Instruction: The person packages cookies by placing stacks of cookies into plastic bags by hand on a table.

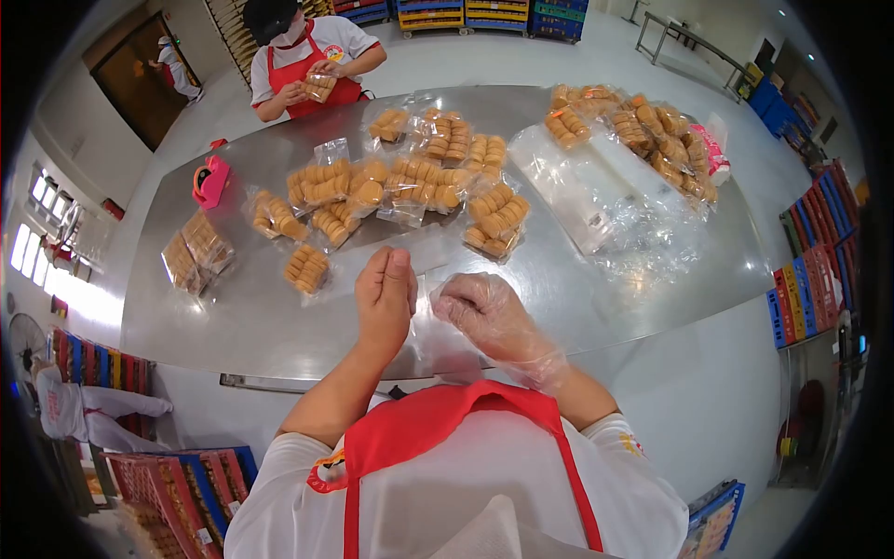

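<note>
My bare left hand (385,296) is closed above the near side of the steel table, thumb on top and fingers pressed together. Close by on its right, my right hand (491,315) wears a clear plastic glove, its fingers curled in. Faint clear plastic (424,328) shows between the two hands; what either one grips is hidden. Just beyond them lies a clear strip of film (414,253). The nearest packs are a clear bag of round biscuits (306,268) left of my left hand and stacked biscuit packs (497,216) beyond my right hand.
More biscuit packs (424,179) cover the middle of the steel table (242,328). Flat clear bags (582,191) lie at right, beside a heap of packs (663,140). A pink tape dispenser (212,182) stands left. Across the table, a co-worker (312,61) holds a pack.
</note>
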Demonstrator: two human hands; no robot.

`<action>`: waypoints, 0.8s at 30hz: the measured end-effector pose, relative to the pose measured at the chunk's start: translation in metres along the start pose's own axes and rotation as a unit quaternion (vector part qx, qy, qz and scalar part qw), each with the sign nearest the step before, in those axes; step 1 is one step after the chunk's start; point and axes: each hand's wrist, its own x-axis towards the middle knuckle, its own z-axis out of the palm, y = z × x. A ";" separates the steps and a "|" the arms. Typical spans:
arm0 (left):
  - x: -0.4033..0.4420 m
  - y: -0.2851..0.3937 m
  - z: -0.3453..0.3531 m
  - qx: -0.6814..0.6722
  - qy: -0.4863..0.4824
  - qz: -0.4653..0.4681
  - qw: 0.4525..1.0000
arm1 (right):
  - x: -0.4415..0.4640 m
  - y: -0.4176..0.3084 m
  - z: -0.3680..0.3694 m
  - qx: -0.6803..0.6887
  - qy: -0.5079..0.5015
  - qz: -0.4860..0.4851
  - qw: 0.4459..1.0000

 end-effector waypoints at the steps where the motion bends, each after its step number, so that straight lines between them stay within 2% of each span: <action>1: 0.000 0.000 0.002 -0.007 0.006 -0.008 1.000 | -0.002 0.002 0.001 0.040 -0.024 -0.018 0.999; 3: -0.004 -0.001 0.015 0.038 0.040 0.000 0.998 | -0.005 0.010 0.004 0.122 -0.071 -0.054 0.988; 4: -0.007 0.002 0.021 0.061 0.056 0.003 0.997 | 0.000 0.015 0.001 0.079 -0.055 -0.020 0.995; 7: -0.023 0.022 0.030 0.050 -0.003 -0.057 0.997 | 0.000 0.016 -0.001 -0.066 0.001 0.016 0.998; 8: -0.020 0.016 0.026 0.089 0.002 -0.019 0.996 | -0.009 0.000 -0.006 -0.039 -0.033 0.023 0.998; 10: -0.009 0.007 0.016 0.166 0.012 0.056 0.984 | -0.011 -0.004 -0.006 0.009 -0.112 -0.045 0.993; 11: -0.012 0.009 0.019 0.143 0.020 0.048 0.988 | -0.011 -0.005 -0.006 0.032 -0.153 -0.079 0.984; 12: -0.015 0.012 0.022 0.121 0.027 0.041 0.991 | -0.008 0.006 -0.001 0.013 -0.082 -0.047 0.995; 13: -0.016 0.017 0.026 0.097 0.033 0.036 0.994 | -0.009 -0.002 -0.003 -0.012 -0.060 -0.005 0.998; 15: -0.015 0.015 0.017 0.016 0.014 -0.007 1.000 | -0.007 -0.024 -0.009 -0.062 -0.016 0.075 0.995; 16: -0.014 0.017 0.014 -0.023 0.005 -0.029 0.999 | -0.010 -0.020 -0.012 0.048 -0.071 0.044 0.995; 19: -0.019 0.031 0.006 0.119 -0.081 -0.069 0.987 | -0.019 -0.023 -0.014 0.043 -0.103 -0.048 0.993; 20: -0.018 0.032 0.002 0.073 -0.117 -0.106 0.985 | -0.016 -0.017 -0.012 -0.100 -0.014 -0.144 0.984; 22: -0.018 0.034 -0.004 -0.022 -0.186 -0.180 0.966 | -0.017 -0.023 -0.015 -0.160 0.015 -0.120 0.980; 24: -0.022 0.044 -0.002 -0.077 -0.206 -0.213 0.952 | -0.017 -0.027 -0.017 -0.199 0.030 -0.121 0.972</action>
